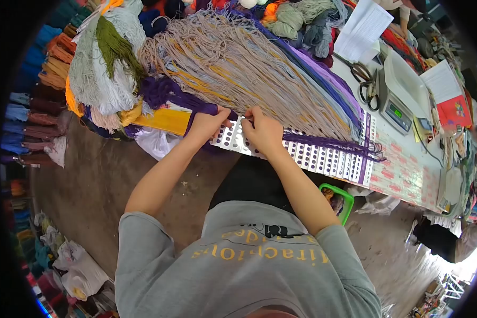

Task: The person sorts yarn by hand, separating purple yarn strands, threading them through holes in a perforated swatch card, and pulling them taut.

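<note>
Purple yarn lies bunched at the table's near left and runs into my left hand, whose fingers are closed round it. Just to the right, my right hand has its fingers pinched at a white card strip with rows of holes; what is between the fingertips is too small to make out. More purple yarn stretches from beside my right hand along the strip to its right end. Behind both hands spreads a large fan of beige, grey and yellow yarn, with blue and lilac strands at its right edge.
Scissors and a scale stand at the right, near papers and a red card. White and green yarn hangs at the left. Below the table edge is a green basket. Part of another person shows at the top right.
</note>
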`<state>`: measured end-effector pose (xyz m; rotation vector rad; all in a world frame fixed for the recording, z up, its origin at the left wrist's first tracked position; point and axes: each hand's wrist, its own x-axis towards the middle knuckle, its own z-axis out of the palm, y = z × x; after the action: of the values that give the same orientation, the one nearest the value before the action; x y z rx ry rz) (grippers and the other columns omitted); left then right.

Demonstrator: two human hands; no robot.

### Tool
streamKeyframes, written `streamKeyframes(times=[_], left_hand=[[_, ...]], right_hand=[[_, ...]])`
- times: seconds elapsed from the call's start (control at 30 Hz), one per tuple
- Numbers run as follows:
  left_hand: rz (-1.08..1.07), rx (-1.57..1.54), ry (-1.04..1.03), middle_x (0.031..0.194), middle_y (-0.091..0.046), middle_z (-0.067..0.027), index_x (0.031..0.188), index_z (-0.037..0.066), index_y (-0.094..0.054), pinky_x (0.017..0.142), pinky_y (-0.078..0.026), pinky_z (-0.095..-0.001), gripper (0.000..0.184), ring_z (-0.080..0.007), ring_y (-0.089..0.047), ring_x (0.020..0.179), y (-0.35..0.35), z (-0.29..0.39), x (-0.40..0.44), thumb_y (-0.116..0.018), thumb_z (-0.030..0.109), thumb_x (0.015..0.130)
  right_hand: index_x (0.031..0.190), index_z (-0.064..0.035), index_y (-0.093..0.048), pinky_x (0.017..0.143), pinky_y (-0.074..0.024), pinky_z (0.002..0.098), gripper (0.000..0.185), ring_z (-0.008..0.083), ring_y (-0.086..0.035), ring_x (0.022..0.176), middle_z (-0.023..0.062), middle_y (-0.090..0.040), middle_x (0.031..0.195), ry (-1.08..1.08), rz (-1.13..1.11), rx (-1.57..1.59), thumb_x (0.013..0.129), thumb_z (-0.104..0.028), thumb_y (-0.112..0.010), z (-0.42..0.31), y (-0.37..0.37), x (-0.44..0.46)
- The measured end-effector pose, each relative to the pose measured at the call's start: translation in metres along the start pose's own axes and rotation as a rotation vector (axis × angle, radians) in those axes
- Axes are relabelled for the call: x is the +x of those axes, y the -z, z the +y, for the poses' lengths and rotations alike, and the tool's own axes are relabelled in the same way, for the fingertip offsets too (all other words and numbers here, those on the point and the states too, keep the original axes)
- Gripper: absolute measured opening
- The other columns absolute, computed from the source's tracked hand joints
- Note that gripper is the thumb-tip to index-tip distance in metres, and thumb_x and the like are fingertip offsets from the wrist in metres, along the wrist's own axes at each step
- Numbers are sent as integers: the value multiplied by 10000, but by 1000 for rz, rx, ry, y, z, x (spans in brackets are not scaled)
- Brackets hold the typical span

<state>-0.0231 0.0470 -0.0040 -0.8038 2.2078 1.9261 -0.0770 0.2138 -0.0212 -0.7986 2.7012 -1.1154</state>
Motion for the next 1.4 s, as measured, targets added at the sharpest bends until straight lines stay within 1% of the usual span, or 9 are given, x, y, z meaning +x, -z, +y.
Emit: streamKeyframes(times=[0.43, 0.63, 0.73, 0.77, 0.83, 0.93, 1.07, 1.17, 1.4], left_hand=[[-661, -614, 49, 813, -548, -8, 1306, 152, -432, 357, -218, -139, 367, 2, -273, 416, 54, 19, -3, -431, 144, 939], [-333, 255, -68, 619, -589, -47, 966, 82, -616, 392, -332, -221, 168, -64, -444, 411, -9, 6, 0, -531, 200, 882], [233, 441, -854, 670, -581, -32, 809, 67, -599, 428, -329, -226, 167, -56, -459, 487, 1, -20, 20, -552, 213, 878], [-95, -145, -127, 596, -485, 6, 804, 60, -582, 401, -269, -209, 169, -45, -388, 457, 9, 14, -12, -545, 202, 887], [-315, -608, -2, 522, -360, 44, 854, 42, -578, 387, -203, -192, 162, -36, -304, 427, 32, 27, -25, -533, 191, 897], [-232, -673, -86, 501, -357, 50, 938, 28, -586, 367, -180, -175, 163, -22, -254, 393, 74, 60, -51, -536, 174, 887], [25, -831, -412, 1046, -610, -89, 976, 22, -589, 411, -264, -154, 187, -11, -350, 466, 131, 78, -63, -466, 156, 934], [977, 121, -583, 900, -636, -75, 965, 0, -604, 604, -418, -242, 187, -119, -545, 661, 148, 49, -39, -526, 160, 905], [256, 701, -925, 1022, -504, -125, 862, 61, -615, 785, -439, -354, 150, -290, -534, 922, 1, -3, -11, -678, 99, 731]], right_hand=[[1008, -102, -523, 623, -460, 430, 191, 341, -615, 724, 126, -641, 797, 33, 139, 96, 860, -222, -535, 0, -6, -10], [1019, -103, -529, 617, -463, 432, 169, 343, -602, 741, 116, -601, 910, 166, 200, 67, 860, -160, -531, 5, -12, -10], [1004, -118, -553, 592, -466, 404, 178, 304, -596, 725, 80, -564, 903, 238, 198, -78, 837, -179, -560, 2, -13, -9], [984, -118, -562, 580, -466, 393, 172, 289, -595, 710, 70, -559, 883, 239, 175, -139, 824, -182, -573, 0, -11, -8], [963, -119, -572, 569, -466, 383, 166, 274, -593, 695, 59, -553, 863, 240, 145, -199, 812, -186, -586, -1, -13, -9], [900, -115, -583, 564, -468, 376, 134, 264, -592, 689, 51, -547, 858, 259, 184, -167, 800, -202, -602, 2, -15, -8], [851, -99, -570, 561, -466, 390, 119, 271, -587, 662, 51, -542, 869, 252, 201, -155, 795, -200, -600, 2, -16, -8], [850, -82, -549, 563, -461, 412, 111, 296, -581, 649, 67, -537, 880, 174, 219, -108, 789, -170, -578, 2, -19, -8], [862, -55, -513, 585, -441, 468, 130, 362, -564, 690, 129, -517, 925, 38, 235, 28, 785, -155, -539, 1, -15, -7]])
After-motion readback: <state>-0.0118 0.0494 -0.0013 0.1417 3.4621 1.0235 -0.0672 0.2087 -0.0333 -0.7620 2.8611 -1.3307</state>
